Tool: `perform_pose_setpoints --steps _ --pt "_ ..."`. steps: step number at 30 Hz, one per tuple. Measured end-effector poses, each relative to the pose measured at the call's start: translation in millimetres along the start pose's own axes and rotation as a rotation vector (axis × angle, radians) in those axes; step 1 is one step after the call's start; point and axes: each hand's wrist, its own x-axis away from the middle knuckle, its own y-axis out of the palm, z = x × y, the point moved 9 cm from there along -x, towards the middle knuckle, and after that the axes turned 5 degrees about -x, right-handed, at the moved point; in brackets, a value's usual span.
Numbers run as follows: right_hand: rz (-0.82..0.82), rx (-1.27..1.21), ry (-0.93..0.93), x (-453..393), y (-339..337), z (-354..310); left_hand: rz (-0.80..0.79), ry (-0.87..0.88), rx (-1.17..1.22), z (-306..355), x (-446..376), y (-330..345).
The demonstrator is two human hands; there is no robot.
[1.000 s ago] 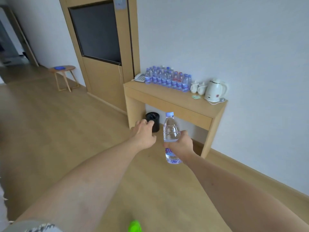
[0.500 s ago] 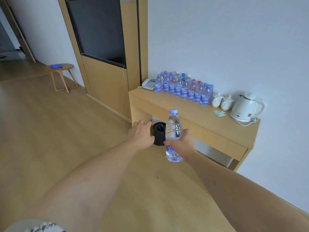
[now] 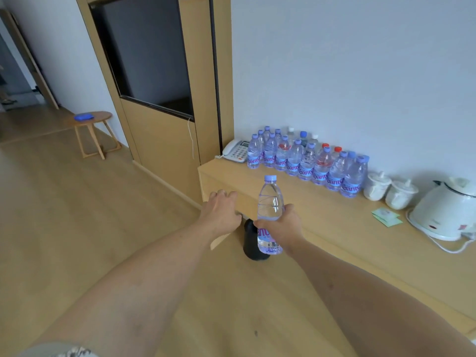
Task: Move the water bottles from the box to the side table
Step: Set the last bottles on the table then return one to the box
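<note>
My right hand [image 3: 282, 228] grips a clear water bottle [image 3: 270, 202] with a pale blue cap around its middle, upright, in front of the wooden side table [image 3: 334, 228]. My left hand [image 3: 219, 210] is stretched out beside it, holding nothing, fingers loosely curled near the table's front left corner. Several water bottles [image 3: 306, 161] stand in rows at the back of the table against the wall. The box is out of view.
On the table are a white telephone [image 3: 235, 150] at the left, two white lidded cups [image 3: 389, 189], green packets [image 3: 386, 217] and a white kettle [image 3: 448, 212] at the right. A black bin [image 3: 251, 243] stands under the table. A small round stool [image 3: 94, 130] is at far left.
I have come closer to the side table, which now looms larger. Both hands moved forward with the bottle, which is now level with the table's front edge.
</note>
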Motion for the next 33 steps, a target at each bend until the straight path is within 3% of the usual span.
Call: perform_pose_setpoints --steps 8,17,25,33 --pt "0.031 0.012 -0.01 -152.6 30.3 -42.6 -0.024 0.008 0.05 -21.0 -153.6 -7.3" --pt "0.101 0.026 0.072 -276.8 71.9 -37.2 -0.05 0.113 0.035 -53.6 -320.3 23.9" --pt "0.331 -0.096 0.117 -365.1 99.3 -56.5 -0.07 0.342 0.051 -65.1 -462.3 22.3" --pt "0.546 -0.123 0.206 -410.5 107.9 -53.6 -0.103 0.47 0.108 -64.9 -549.9 19.5"
